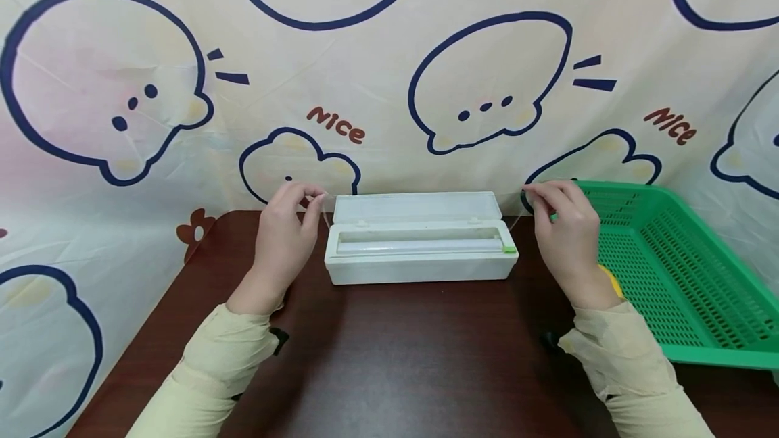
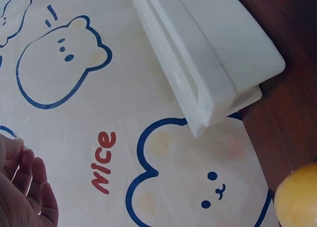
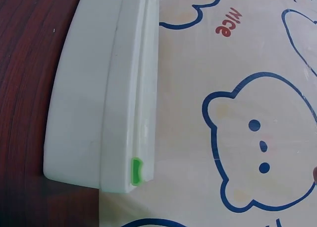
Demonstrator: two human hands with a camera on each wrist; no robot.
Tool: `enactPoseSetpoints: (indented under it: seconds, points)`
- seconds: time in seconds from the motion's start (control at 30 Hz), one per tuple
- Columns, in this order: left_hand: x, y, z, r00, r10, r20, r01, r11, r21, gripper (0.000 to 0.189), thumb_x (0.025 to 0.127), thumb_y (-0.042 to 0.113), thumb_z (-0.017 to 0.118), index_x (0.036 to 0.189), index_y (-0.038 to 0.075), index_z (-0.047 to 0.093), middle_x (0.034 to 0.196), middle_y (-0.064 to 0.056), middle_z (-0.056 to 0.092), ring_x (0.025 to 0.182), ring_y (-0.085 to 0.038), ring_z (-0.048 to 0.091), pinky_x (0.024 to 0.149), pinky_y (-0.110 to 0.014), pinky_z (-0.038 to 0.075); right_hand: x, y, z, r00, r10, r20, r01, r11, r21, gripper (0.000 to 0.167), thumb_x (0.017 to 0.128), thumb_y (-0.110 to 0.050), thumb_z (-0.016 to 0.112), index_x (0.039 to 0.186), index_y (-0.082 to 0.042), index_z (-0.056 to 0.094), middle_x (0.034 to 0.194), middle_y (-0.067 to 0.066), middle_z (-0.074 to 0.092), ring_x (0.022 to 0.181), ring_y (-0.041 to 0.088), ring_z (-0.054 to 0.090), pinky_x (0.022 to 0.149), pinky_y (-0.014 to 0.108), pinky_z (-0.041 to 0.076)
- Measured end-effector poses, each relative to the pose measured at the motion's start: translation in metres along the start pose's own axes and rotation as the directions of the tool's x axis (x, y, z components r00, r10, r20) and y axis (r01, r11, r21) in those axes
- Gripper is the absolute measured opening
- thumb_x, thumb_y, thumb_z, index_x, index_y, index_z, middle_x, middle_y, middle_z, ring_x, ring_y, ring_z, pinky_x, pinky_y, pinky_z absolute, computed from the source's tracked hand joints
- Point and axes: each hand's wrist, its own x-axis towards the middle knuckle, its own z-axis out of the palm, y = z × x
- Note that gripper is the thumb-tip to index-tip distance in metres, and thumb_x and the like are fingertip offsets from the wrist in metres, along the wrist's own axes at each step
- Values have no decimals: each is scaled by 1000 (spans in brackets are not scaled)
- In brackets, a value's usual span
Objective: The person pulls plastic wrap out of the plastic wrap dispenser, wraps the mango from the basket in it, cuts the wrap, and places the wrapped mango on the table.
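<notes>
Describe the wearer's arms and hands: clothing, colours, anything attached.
Left hand and right hand are bare, no gloves. Left sleeve and right sleeve are long, pale yellow, loose and wrinkled, no print visible. A small black piece shows by the left cuff, something dark by the right; can't tell what either is.

At the right edge, a rectangular, bright green plastic basket (image 1: 688, 269) with perforated base and walls, on a dark reddish-brown, wood-grain table (image 1: 389, 363). Across the back and down the left side, a cream, faintly creased sheet (image 1: 389, 86) printed with navy-outlined bear-like heads (image 1: 485, 86), the red-brown word "Nice" (image 1: 336, 125) and, near the table's far left corner, a brown flower (image 1: 197, 232). In the left wrist view, a smooth, rounded yellow thing (image 2: 299, 197), cut off at lower right. Just beside the basket, a yellow sliver (image 1: 610, 280), mostly hidden.
</notes>
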Motion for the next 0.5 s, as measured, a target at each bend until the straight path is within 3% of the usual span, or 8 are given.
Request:
enactPoseSetpoints:
  seconds: [0.3, 0.5]
  points:
    - [-7, 3, -8, 1000, 14, 26, -13, 999, -33, 3, 97, 0, 68, 98, -1, 71, 97, -12, 65, 82, -22, 55, 66, -33, 43, -6, -2, -13, 1000, -22, 19, 22, 1000, 13, 13, 91, 10, 71, 100, 4, 78, 97, 20, 69, 81, 31, 62, 72, 20, 40]
    - [-22, 0, -23, 991, 38, 128, -25, 995, -102, 5, 95, -1, 70, 97, 3, 72, 106, -8, 67, 91, -17, 59, 72, -16, 45, -19, -4, -27, 997, -49, 61, 49, 999, 4, 17, 85, 12, 75, 98, 2, 78, 96, 17, 70, 83, 28, 63, 73, 16, 40]
